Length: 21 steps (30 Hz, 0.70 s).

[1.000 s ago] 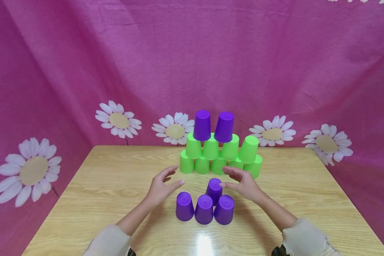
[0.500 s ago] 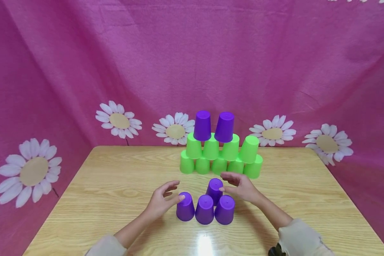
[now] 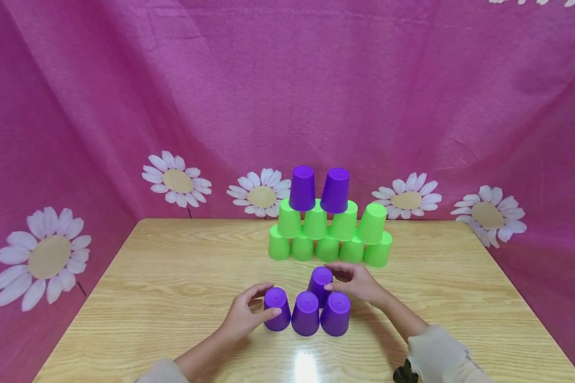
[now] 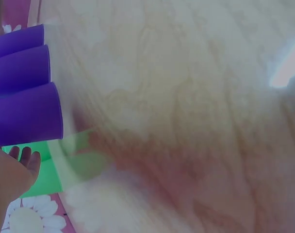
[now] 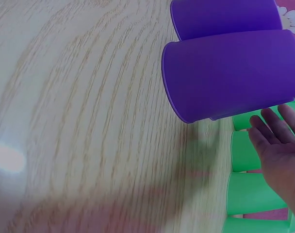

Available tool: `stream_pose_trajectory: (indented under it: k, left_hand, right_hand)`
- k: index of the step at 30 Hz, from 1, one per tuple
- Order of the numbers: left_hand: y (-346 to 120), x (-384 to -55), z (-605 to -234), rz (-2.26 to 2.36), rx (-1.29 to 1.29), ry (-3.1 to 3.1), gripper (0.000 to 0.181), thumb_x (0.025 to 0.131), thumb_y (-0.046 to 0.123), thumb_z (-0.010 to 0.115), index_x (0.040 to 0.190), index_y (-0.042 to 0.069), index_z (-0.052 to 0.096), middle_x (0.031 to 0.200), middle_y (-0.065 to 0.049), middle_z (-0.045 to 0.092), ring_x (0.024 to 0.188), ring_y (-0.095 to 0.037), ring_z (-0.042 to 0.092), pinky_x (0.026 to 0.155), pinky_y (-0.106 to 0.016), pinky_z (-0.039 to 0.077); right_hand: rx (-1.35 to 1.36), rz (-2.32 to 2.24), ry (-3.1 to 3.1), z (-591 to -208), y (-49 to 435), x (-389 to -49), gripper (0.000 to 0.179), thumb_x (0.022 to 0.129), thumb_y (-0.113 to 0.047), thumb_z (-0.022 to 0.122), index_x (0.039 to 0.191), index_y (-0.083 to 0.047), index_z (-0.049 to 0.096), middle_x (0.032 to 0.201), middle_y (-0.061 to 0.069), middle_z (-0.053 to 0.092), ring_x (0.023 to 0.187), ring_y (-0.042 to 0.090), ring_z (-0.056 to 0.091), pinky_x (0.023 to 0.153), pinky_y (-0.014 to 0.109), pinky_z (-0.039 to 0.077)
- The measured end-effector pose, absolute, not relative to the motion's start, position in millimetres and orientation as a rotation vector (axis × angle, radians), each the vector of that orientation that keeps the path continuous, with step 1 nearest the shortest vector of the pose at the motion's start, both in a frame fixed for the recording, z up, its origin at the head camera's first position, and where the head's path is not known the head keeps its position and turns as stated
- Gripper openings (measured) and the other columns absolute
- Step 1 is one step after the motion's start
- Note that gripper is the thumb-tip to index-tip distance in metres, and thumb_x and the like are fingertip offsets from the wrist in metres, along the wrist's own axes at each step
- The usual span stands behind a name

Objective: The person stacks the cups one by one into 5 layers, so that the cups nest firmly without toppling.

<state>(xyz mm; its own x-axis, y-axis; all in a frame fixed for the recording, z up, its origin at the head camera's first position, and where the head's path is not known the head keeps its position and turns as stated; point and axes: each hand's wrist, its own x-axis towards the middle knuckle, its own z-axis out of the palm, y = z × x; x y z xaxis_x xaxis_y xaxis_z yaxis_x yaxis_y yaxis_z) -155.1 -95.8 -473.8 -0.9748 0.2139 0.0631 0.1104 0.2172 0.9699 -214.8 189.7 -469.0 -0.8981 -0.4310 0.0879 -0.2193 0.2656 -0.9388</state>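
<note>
Several purple cups stand upside down near the middle of the table. My left hand (image 3: 243, 315) is around the front left purple cup (image 3: 274, 318), thumb across its front and curved fingers behind. In the left wrist view its fingertips lie just beside the purple cup (image 4: 26, 116), seemingly not pressed on it. My right hand (image 3: 361, 283) reaches around the rear purple cup (image 3: 318, 283), thumb over its near side, fingers extended past its back. The right wrist view has loose fingers beside the purple cups, the front right cup (image 5: 230, 73) blocking the rear one. Contact there is hidden.
Behind the hands rises a stack of upside-down green cups (image 3: 327, 248) in two rows, with two purple cups (image 3: 302, 189) on top. Between the hands are the front middle cup (image 3: 305, 319) and front right cup (image 3: 335, 319). A pink daisy curtain (image 3: 287, 106) hangs beyond the table (image 3: 187, 266).
Both hands have come down toward the table. The left has moved from beside the front left cup to around it; the right has lowered around the rear cup. The cups have not moved.
</note>
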Motion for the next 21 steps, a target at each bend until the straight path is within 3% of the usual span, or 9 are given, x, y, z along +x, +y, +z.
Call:
stream_pose_trajectory:
  k: [5,7,15,21]
  left_hand:
    - [-94,-153,-481,1.867,0.306,2.411,0.055,0.072,0.013,0.079,0.121,0.001,0.056,0.116,-0.015,0.062,0.108,-0.026,0.056,0.093,-0.029,0.05]
    - [-93,-152,-483,1.86,0.321,2.431,0.057,0.07,0.014,0.08,0.121,0.002,0.056,0.115,-0.015,0.062,0.107,-0.025,0.057,0.092,-0.025,0.05]
    - [-92,-150,-489,1.828,0.392,2.523,0.059,0.07,0.014,0.08,0.122,0.001,0.054,0.114,-0.015,0.063,0.108,-0.027,0.058,0.091,-0.029,0.051]
    - [-92,-149,-491,1.818,0.381,2.52,0.057,0.071,0.013,0.079,0.121,0.002,0.055,0.114,-0.014,0.063,0.108,-0.028,0.057,0.091,-0.03,0.051]
  right_hand:
    - [-0.619,-1.694,2.327,-470,188,-216,0.051,0.078,-0.011,0.072,0.122,0.009,0.054,0.116,0.026,0.061,0.103,0.005,0.06,0.092,0.027,0.051]
    - [-0.61,-1.695,2.316,-471,188,-217,0.052,0.079,-0.011,0.072,0.123,0.008,0.053,0.116,0.026,0.061,0.099,-0.001,0.06,0.088,0.022,0.051]
    - [-0.595,-1.7,2.287,-472,185,-221,0.054,0.08,-0.01,0.07,0.126,0.009,0.05,0.116,0.029,0.06,0.1,0.015,0.062,0.084,0.02,0.052]
    - [-0.616,-1.711,2.267,-472,183,-221,0.053,0.081,-0.01,0.069,0.127,0.009,0.049,0.117,0.028,0.059,0.1,0.01,0.062,0.085,0.02,0.052]
